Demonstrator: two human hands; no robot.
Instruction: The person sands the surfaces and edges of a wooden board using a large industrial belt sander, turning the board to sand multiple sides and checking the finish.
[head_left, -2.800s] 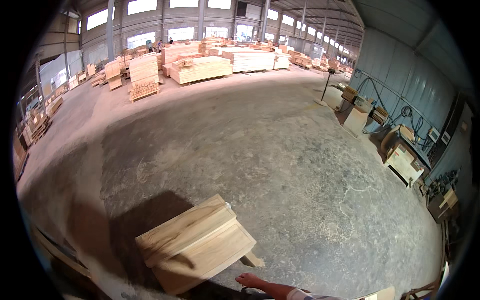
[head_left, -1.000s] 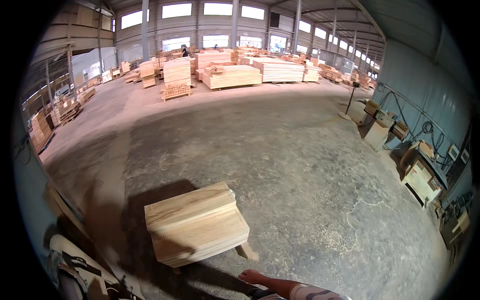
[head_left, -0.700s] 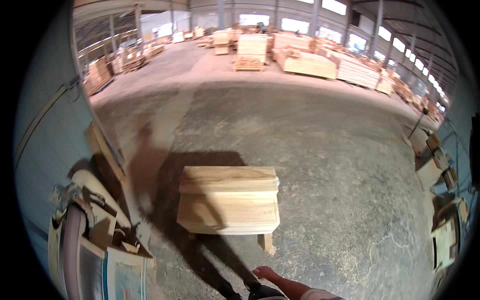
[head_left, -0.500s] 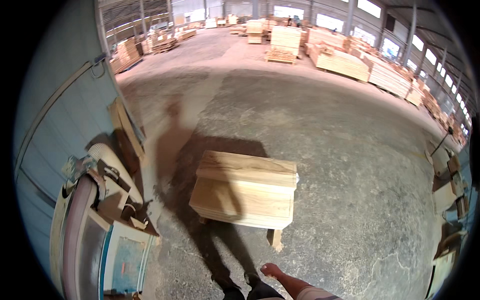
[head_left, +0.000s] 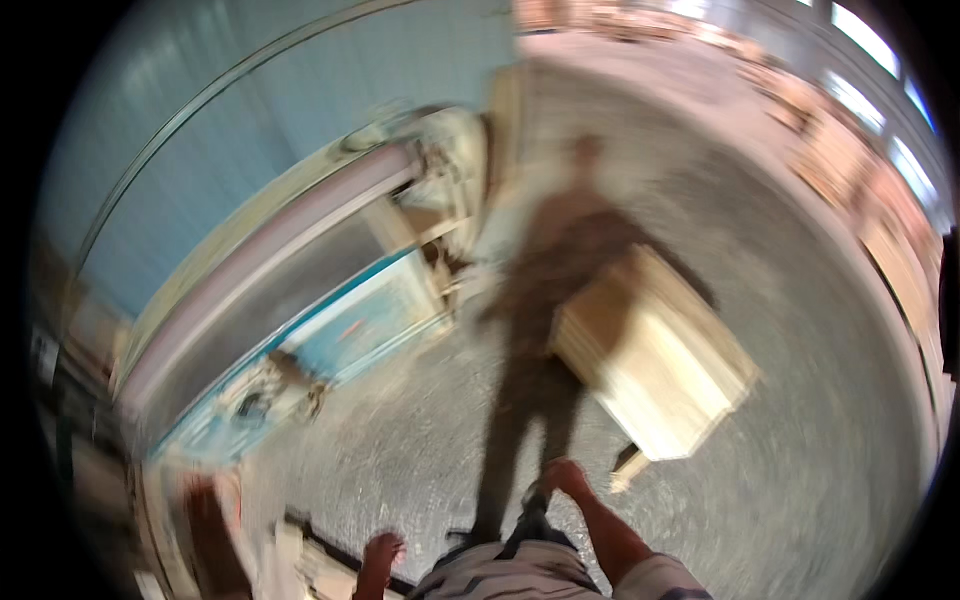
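Observation:
The picture is smeared by motion. My right hand (head_left: 566,478) hangs low over the concrete floor, fingers loose, holding nothing. My left hand (head_left: 383,551) hangs at the bottom edge, also with nothing in it. A stack of pale wooden boards (head_left: 655,355) sits on the floor just beyond my right hand, a short wooden foot showing under its near corner. My shadow (head_left: 545,330) falls across the floor and the stack's left side.
A long machine (head_left: 290,300) with a pale frame and a blue panel runs along the blue wall (head_left: 200,130) on the left. More timber stacks (head_left: 880,200) line the far right. Rough grey concrete floor (head_left: 800,450) lies between them.
The view has swung left and down. The machine and wall now fill the left half, and the board stack has shifted to the right. My left hand has come into view.

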